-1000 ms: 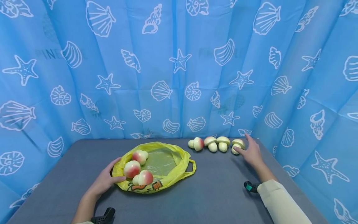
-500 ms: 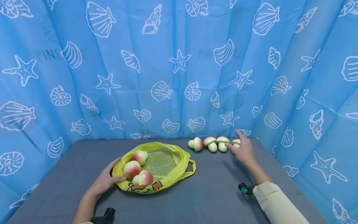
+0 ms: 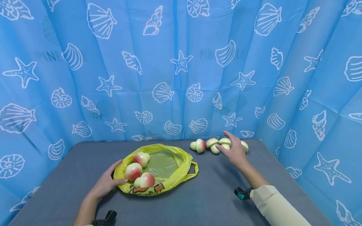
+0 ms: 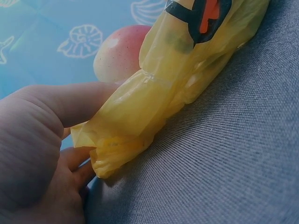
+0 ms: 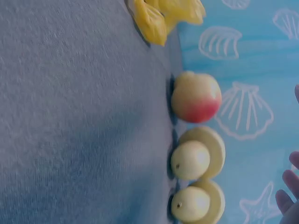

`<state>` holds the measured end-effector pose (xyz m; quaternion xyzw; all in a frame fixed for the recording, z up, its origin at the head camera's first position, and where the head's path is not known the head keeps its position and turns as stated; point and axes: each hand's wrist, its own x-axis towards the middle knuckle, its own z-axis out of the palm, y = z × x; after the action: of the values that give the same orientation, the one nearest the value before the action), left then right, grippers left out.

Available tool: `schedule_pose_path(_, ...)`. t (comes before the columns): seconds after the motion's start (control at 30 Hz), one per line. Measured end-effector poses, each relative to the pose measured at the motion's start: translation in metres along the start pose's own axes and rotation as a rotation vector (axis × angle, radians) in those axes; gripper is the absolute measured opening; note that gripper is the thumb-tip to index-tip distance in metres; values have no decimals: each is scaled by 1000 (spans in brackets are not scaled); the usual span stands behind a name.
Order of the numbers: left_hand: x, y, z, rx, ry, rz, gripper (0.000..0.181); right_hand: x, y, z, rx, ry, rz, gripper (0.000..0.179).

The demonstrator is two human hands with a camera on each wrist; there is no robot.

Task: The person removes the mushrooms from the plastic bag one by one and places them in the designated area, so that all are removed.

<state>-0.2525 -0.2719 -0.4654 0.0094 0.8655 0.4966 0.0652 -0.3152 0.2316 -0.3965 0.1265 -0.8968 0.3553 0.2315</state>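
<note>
While the left hand (image 3: 106,182) pinches the yellow bag (image 3: 185,164), three mushroom shapes (image 3: 133,171) inside | right hand (image 3: 234,152), fingers spread, holds nothing, near four more mushrooms (image 3: 212,143) along the grey table (image 3: 198,194) at back | risk: a clumsy grasp could knock neighbours rolling

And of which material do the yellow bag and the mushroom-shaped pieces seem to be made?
Yellow bag: probably thin, glossy plastic film, creased and partly see-through. Mushroom-shaped pieces: perhaps painted foam or plastic, smooth with highlights; the core is unclear.
</note>
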Motion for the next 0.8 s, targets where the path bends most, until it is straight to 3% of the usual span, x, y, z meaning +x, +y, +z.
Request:
schedule_pose_path(0.53, -1, 0, -1, -12, -1, -13, 96, 3, -49, 19, -17, -162, -159, 66)
schedule_pose_path(0.8, -1, -1, -1, -19, -7, -4, 96, 5, -72, 32, 40, -297, -162, 69)
